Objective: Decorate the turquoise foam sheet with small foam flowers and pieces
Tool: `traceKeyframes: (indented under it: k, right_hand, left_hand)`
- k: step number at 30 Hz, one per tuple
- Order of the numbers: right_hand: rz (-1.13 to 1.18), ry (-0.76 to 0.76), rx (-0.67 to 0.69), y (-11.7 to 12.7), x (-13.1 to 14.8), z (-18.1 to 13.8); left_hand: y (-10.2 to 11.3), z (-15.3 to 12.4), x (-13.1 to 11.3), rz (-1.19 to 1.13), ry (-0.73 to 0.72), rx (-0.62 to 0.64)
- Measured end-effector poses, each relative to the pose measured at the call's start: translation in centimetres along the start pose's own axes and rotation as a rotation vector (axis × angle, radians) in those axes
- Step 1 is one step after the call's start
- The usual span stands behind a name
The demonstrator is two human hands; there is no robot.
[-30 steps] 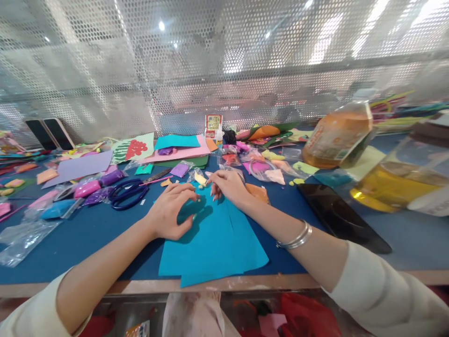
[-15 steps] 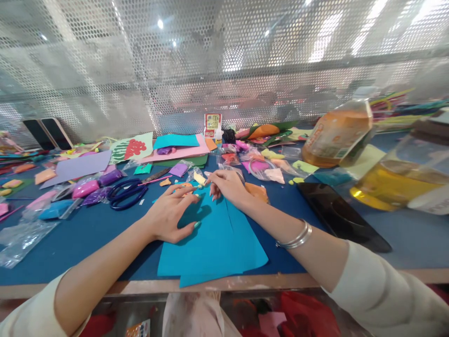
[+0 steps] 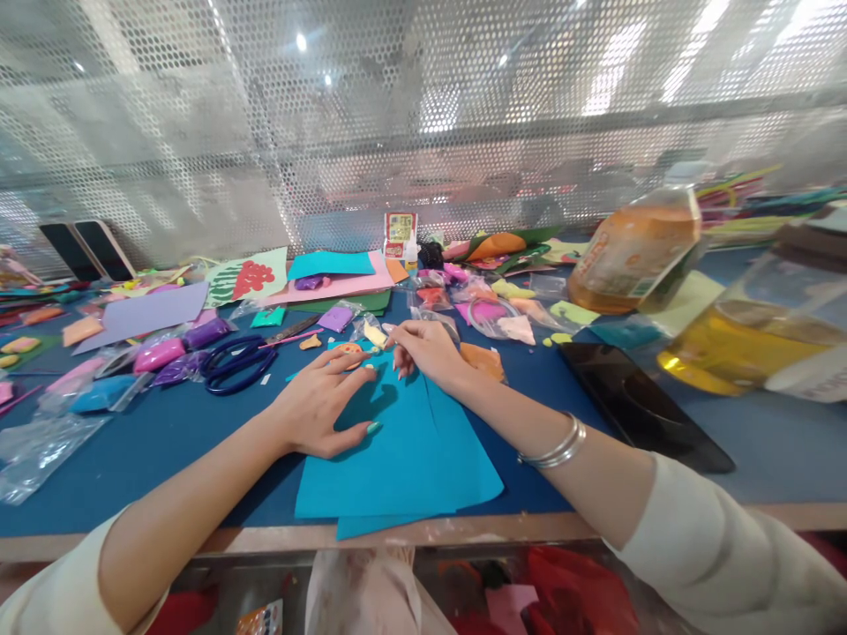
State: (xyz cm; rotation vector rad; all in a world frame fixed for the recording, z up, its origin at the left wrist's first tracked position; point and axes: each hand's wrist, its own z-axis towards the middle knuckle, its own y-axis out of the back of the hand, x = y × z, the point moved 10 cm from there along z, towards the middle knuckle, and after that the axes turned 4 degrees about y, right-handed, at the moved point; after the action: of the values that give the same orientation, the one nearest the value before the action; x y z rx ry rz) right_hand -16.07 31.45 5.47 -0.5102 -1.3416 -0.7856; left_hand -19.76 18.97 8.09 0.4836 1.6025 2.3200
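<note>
Two overlapping bright blue sheets of paper [image 3: 403,467] lie before me at the table's front edge. My left hand [image 3: 321,401] rests on the left side of the top sheet, fingers apart and thumb stretched out. Just past its fingertips is a small orange clay piece [image 3: 348,349] with dots on it, partly covered by the fingers. Near the sheet's far end, my right hand [image 3: 423,351] has thumb and fingers drawn together in a pinch. Whatever sits in that pinch is too small to make out. A pale yellow clay lump [image 3: 374,333] lies just beyond, between the hands.
Blue-handled scissors [image 3: 238,363] lie to the left, beside several bags of coloured clay [image 3: 159,354]. On the right are a black phone [image 3: 645,406], an orange drink bottle [image 3: 635,251] and a container of yellow liquid [image 3: 734,348]. A perforated metal panel [image 3: 371,115] stands behind the table.
</note>
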Motion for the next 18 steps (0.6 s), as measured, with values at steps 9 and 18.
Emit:
traceKeyframes:
  k: [9, 18]
  right_hand:
    - [-0.017, 0.02, 0.136, -1.5, 0.8, -0.6]
    - [0.038, -0.06, 0.475, -6.4, 0.9, -3.3]
  left_hand:
    - [3.9, -0.7, 3.1, -0.143, 0.163, -0.482]
    - [4.8, -0.8, 0.5, -0.134, -0.016, -0.582]
